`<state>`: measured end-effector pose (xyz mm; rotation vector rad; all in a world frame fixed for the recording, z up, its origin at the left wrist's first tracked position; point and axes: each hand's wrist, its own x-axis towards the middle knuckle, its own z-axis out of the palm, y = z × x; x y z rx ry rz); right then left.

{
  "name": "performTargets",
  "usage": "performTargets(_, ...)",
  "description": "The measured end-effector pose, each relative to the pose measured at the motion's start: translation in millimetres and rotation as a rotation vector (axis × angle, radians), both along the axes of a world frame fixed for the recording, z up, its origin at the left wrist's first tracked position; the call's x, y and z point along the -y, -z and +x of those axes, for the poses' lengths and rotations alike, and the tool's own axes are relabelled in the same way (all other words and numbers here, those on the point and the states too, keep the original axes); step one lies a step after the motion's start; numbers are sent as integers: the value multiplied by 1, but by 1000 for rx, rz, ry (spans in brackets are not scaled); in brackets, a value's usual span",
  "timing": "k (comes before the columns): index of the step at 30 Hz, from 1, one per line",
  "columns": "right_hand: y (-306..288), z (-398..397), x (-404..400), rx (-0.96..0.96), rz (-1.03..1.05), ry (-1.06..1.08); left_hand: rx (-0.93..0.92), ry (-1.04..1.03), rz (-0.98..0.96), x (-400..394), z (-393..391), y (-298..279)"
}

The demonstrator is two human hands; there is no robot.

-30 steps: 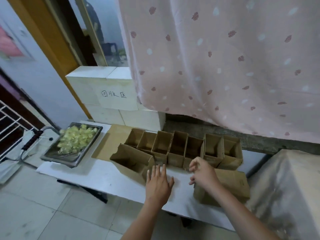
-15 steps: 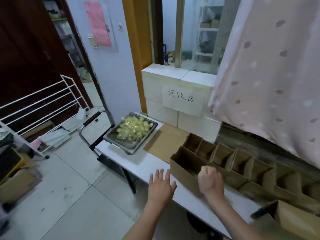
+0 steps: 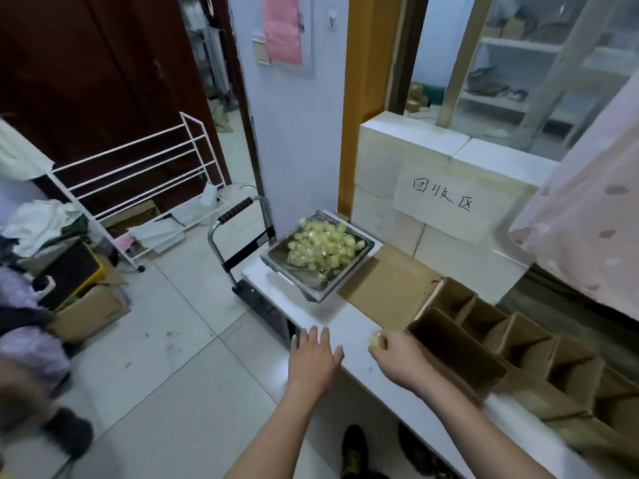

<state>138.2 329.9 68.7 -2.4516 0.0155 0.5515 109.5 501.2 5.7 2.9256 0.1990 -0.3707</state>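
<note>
As R hand (image 3: 397,357) pinches sweet (image 3: 377,341) (?), L (image 3: 314,357) overhangs edge (image 3: 301,311).

I see a glossy steel tray (image 3: 349,276), matt brown cardboard boxes (image 3: 460,344), a smooth white tabletop (image 3: 345,326) and shiny-wrapped yellow pieces (image 3: 321,245).

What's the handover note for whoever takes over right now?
Left hand: open, fingers spread, at the table edge, holding nothing.
Right hand: pinches one yellow piece beside the nearest open cardboard box.
Metal tray at the table's far-left end holds the pile of yellow pieces.
Done: one piece in hand; no piece visible in any box.
Left: probably drop it into a box, then work through the tray.
</note>
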Motion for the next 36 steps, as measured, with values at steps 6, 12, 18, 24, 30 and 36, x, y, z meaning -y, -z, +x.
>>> performTargets(6, 9, 75, -37, 18, 69, 11, -6, -22, 11, -37, 51, 4)
performTargets(12, 28, 158, -81, 84, 168, 43, -5, -18, 59, -79, 120, 1)
performTargets(18, 54, 218, -105, 109, 148, 37, -75, -41, 109, -117, 180, 10)
performTargets(24, 71, 255, -126, 59, 120, 49, -136, -50, 125, -139, 212, 19)
performTargets(30, 93, 280, -156, 43, 76, 132, -151, -10, 100, -160, 248, 25)
performTargets(36, 115, 290, -191, -17, -131, 226, -142, 112, 78, -191, 297, 32)
